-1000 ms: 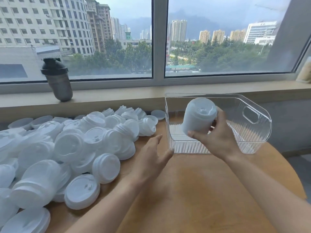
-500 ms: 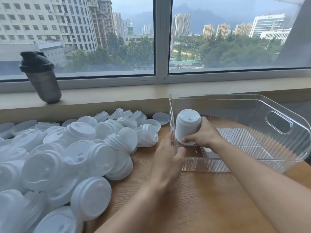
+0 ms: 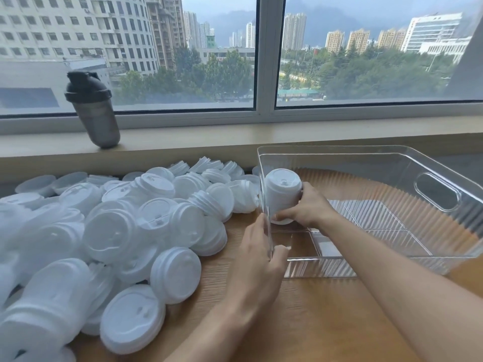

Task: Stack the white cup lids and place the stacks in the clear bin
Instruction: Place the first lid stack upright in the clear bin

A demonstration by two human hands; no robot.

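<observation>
My right hand (image 3: 307, 207) grips a stack of white cup lids (image 3: 282, 194), standing upright inside the clear bin (image 3: 392, 265) at its near left corner, the stack's base low by the bin floor. My left hand (image 3: 257, 259) holds the bin's left wall near the front corner, thumb inside the rim. A big heap of loose white lids and short stacks (image 3: 104, 231) covers the table left of the bin.
The wooden table (image 3: 313, 322) runs under a window sill at the back. A dark shaker bottle (image 3: 92, 111) stands on the sill at the left. The bin has a handle cut-out (image 3: 437, 192) in its right wall.
My right hand has lowered the lid stack from above the bin down into its left corner. My left hand has moved from the table to the bin's left wall.
</observation>
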